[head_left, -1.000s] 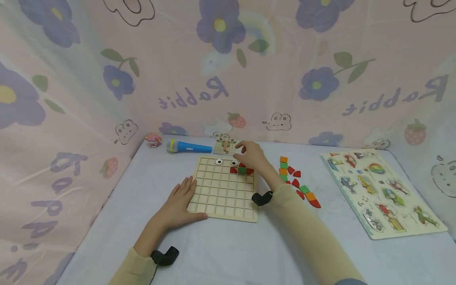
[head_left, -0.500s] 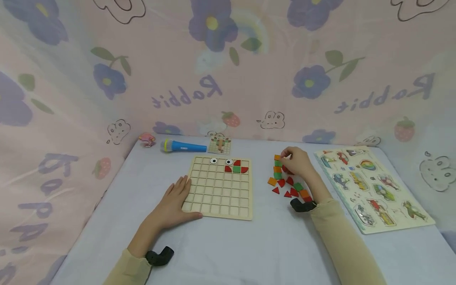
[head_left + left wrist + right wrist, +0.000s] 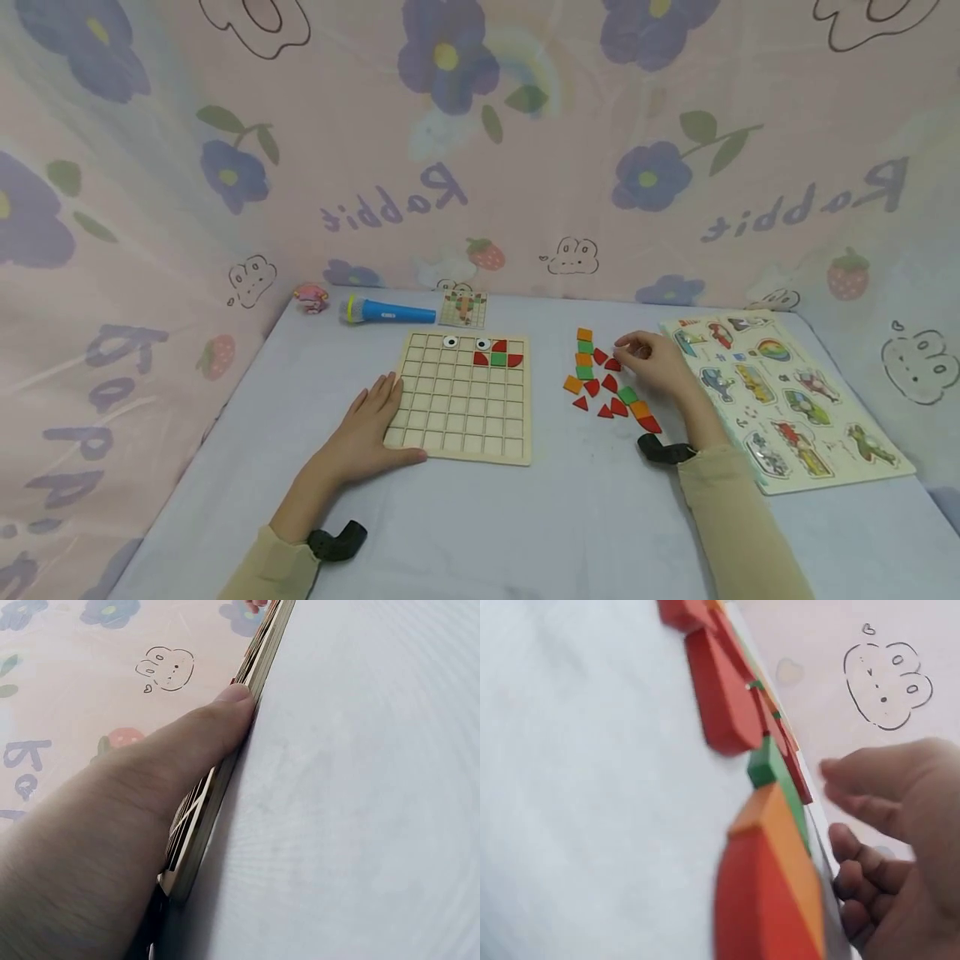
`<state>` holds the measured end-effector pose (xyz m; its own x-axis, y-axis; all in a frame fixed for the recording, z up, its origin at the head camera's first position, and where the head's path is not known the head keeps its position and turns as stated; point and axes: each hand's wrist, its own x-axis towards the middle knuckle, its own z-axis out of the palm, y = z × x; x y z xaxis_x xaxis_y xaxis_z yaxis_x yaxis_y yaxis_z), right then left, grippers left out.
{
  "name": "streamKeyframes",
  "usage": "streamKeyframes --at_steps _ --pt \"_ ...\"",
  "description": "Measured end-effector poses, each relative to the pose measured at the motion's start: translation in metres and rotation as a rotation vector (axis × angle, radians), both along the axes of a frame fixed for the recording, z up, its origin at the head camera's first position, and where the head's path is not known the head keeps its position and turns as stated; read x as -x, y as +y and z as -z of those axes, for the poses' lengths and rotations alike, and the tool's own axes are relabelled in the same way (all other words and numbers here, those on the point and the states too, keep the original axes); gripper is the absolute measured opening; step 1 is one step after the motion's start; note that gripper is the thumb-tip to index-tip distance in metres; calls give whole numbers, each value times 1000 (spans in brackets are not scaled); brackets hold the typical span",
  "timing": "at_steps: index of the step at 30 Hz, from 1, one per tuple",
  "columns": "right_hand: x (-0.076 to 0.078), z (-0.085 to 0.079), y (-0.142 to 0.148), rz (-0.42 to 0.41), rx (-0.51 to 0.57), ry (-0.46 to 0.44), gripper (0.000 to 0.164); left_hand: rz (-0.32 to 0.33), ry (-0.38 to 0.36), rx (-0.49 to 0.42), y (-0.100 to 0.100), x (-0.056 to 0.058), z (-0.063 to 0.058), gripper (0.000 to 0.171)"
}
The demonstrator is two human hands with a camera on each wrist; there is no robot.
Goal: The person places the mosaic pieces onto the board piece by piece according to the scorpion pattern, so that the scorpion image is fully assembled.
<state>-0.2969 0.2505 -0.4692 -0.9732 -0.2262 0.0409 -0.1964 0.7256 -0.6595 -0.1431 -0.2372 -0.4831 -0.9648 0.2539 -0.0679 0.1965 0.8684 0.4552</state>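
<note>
My left hand (image 3: pixel 360 433) rests along the left side of a wooden grid board (image 3: pixel 450 408), thumb by its near edge. In the left wrist view the thumb (image 3: pixel 199 731) touches the board's rim (image 3: pixel 196 859). Two eye discs (image 3: pixel 450 342), a green square (image 3: pixel 498 359) and several red pieces (image 3: pixel 515 361) sit on the board. My right hand (image 3: pixel 656 367) hovers just right of loose red pieces (image 3: pixel 609 384), fingers loosely bent. Nothing shows between its fingers in the right wrist view, where a green block (image 3: pixel 769 761) and an orange block (image 3: pixel 769 817) lie beside it.
Orange and green squares (image 3: pixel 583 360) form a column right of the board. A picture puzzle board (image 3: pixel 787 400) lies farther right. Along the back are a pattern card (image 3: pixel 462 309), a blue toy microphone (image 3: pixel 393 312) and a small pink toy (image 3: pixel 311 297). A patterned curtain stands behind.
My right hand has left the board's top right and moved right to the loose pieces, then slightly farther right and nearer. My left hand keeps its place at the board; the head view has shifted slightly.
</note>
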Motion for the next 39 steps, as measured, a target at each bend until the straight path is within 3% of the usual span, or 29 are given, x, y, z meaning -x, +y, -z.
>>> streamKeyframes --at_steps 9,21,39 --pt "-3 21 13 -78 -6 112 27 -2 6 -8 0 0 2 128" --pt "-4 18 22 -115 -23 126 24 -1 7 -7 -1 1 4 129" --pt "-2 25 21 -76 -48 157 25 -5 11 -8 0 1 3 129"
